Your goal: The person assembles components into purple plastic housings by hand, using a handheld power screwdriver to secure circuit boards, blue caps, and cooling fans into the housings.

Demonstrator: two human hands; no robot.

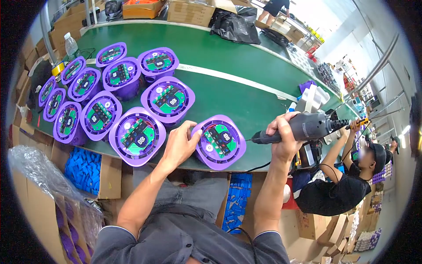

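Cartons (191, 12) edge the green bench (246, 99); right grip (283, 135) clasps a screwdriver (314, 127), half-open left grip (179, 145) touches a housing (220, 143).

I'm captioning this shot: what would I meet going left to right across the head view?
Bottle, left hand, purple unit by its thumb, right hand holding a driver, co-worker.
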